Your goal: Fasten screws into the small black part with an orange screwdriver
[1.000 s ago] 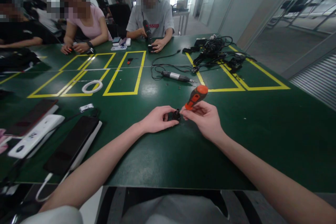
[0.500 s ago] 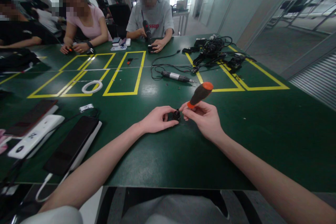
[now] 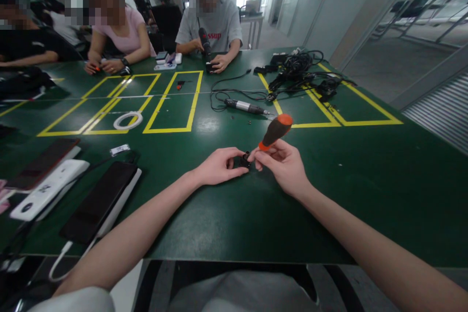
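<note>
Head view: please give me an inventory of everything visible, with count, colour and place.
Smooth flat table: 1, green, centre
Small round part: 1, black, between left thumb and fingers
Bulb-handled screwdriver: 1, orange and dark grey, right hand
Pen-shaped corded tool: 1, black and silver, beyond hands
Tangled cable heap: 1, black, far right
Flat ring: 1, white, left
Rectangular tape outlines: several, yellow, across table
Flat phones: 2, dark, near left
Oblong power strip: 1, white, between phones
Co-workers: at least three, black, pink and grey shirts, far side
Handheld tool: 1, black, with grey-shirted co-worker
Left hand: 1, bare, centre
Right hand: 1, bare, right of centre
</note>
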`<state>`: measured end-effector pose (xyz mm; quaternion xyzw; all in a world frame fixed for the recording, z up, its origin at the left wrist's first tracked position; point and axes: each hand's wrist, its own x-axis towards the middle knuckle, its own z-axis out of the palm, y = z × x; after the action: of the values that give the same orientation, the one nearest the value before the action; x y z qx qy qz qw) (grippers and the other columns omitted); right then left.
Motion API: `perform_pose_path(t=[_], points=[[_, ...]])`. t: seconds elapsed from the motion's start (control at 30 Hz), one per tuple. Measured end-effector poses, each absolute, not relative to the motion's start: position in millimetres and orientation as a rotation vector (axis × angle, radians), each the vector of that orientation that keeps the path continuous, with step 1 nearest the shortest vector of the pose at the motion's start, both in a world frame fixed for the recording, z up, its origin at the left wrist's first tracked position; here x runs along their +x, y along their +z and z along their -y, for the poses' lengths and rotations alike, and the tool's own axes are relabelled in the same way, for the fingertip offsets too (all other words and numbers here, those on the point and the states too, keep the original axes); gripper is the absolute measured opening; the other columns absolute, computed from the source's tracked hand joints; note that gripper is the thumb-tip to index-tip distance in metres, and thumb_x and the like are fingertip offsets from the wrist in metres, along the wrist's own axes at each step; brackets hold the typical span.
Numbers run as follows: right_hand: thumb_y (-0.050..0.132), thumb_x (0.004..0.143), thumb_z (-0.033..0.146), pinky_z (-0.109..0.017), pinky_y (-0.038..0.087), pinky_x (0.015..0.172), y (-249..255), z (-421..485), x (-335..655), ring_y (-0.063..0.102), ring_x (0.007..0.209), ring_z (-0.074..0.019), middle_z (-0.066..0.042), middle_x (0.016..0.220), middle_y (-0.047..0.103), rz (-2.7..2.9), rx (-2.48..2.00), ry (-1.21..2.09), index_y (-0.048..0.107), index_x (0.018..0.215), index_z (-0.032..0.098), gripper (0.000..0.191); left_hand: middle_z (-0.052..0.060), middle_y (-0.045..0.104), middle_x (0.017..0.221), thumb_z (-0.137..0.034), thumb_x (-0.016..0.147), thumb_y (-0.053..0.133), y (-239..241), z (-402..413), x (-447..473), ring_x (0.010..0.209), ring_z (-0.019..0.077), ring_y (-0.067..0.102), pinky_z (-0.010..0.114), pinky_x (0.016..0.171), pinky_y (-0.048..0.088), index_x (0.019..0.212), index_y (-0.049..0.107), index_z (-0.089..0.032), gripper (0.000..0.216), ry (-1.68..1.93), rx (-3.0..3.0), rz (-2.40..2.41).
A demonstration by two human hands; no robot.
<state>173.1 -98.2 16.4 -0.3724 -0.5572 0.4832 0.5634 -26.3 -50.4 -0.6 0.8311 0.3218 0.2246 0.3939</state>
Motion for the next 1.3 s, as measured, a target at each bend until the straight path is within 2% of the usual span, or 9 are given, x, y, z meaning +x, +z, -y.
perform_pose_path(t=[0.2,0.37,0.53,0.67,0.77,0.9,1.07,1.17,1.3], points=[[0.083,0.080,0.056,-0.028,0.055,0.055,18.8,96.5,171.6,0.059,0.054,-0.0112,-0.001,0.070,0.071,1.318,-0.867,1.137,0.071,0.076,0.020,0.038,-0.002,0.060,0.082,-0.035,0.089,0.072,-1.5,50.6,-26.5,0.061,0.0079,0.050,0.021,0.059,0.040,0.107,0.069,-0.015,0.027,0.574,2.108,-0.816],[0.085,0.078,0.055,-0.029,0.056,0.055,19.6,98.6,170.3,0.060,0.054,-0.0127,-0.001,0.072,0.073,1.297,-0.852,1.149,0.070,0.085,0.022,0.038,-0.001,0.061,0.083,-0.037,0.089,0.072,-1.1,50.8,-26.1,0.062,0.0085,0.051,0.021,0.060,0.041,0.104,0.069,-0.015,0.027,0.576,2.096,-0.813],[0.087,0.076,0.054,-0.030,0.056,0.056,19.9,98.2,172.4,0.060,0.055,-0.0129,-0.001,0.072,0.070,1.340,-0.901,1.105,0.071,0.078,0.022,0.036,0.000,0.064,0.087,-0.037,0.089,0.072,-0.5,50.6,-26.1,0.061,0.0080,0.050,0.021,0.059,0.040,0.108,0.069,-0.015,0.029,0.559,2.080,-0.831],[0.081,0.081,0.059,-0.029,0.055,0.056,20.1,97.3,171.8,0.059,0.054,-0.0125,-0.002,0.071,0.071,1.333,-0.869,1.139,0.073,0.080,0.021,0.039,-0.002,0.060,0.083,-0.035,0.089,0.073,-1.2,50.5,-26.0,0.061,0.0078,0.050,0.021,0.059,0.040,0.108,0.069,-0.015,0.028,0.568,2.090,-0.825],[0.085,0.077,0.057,-0.029,0.056,0.057,19.9,98.0,170.9,0.060,0.055,-0.0126,-0.002,0.074,0.074,1.302,-0.869,1.144,0.071,0.086,0.022,0.039,-0.003,0.059,0.081,-0.035,0.089,0.073,-1.5,50.2,-26.1,0.061,0.0077,0.050,0.021,0.059,0.039,0.105,0.069,-0.015,0.027,0.562,2.108,-0.827],[0.089,0.074,0.053,-0.028,0.055,0.056,20.5,98.4,170.6,0.059,0.054,-0.0119,-0.001,0.073,0.074,1.291,-0.899,1.111,0.068,0.079,0.022,0.038,-0.003,0.058,0.079,-0.035,0.089,0.073,-1.5,49.8,-26.4,0.060,0.0076,0.050,0.021,0.059,0.039,0.106,0.069,-0.014,0.028,0.564,2.117,-0.826],[0.085,0.077,0.059,-0.029,0.054,0.054,21.1,96.9,170.2,0.059,0.053,-0.0123,-0.002,0.072,0.072,1.310,-0.903,1.107,0.072,0.078,0.022,0.040,-0.003,0.058,0.080,-0.034,0.089,0.073,-0.8,50.3,-26.5,0.060,0.0076,0.050,0.021,0.058,0.039,0.104,0.069,-0.014,0.025,0.569,2.109,-0.822],[0.080,0.081,0.061,-0.029,0.055,0.055,19.8,96.9,169.9,0.061,0.054,-0.0129,-0.003,0.074,0.074,1.306,-0.858,1.138,0.071,0.083,0.021,0.041,-0.003,0.057,0.080,-0.034,0.090,0.073,-0.3,50.9,-26.4,0.060,0.0075,0.050,0.020,0.058,0.040,0.104,0.068,-0.015,0.024,0.570,2.118,-0.813],[0.085,0.077,0.056,-0.029,0.056,0.057,18.5,97.8,170.7,0.061,0.056,-0.0136,-0.002,0.073,0.075,1.294,-0.899,1.110,0.068,0.086,0.022,0.040,-0.002,0.059,0.082,-0.035,0.090,0.073,-0.3,50.8,-26.5,0.061,0.0079,0.051,0.020,0.058,0.040,0.108,0.068,-0.015,0.027,0.551,2.121,-0.836]])
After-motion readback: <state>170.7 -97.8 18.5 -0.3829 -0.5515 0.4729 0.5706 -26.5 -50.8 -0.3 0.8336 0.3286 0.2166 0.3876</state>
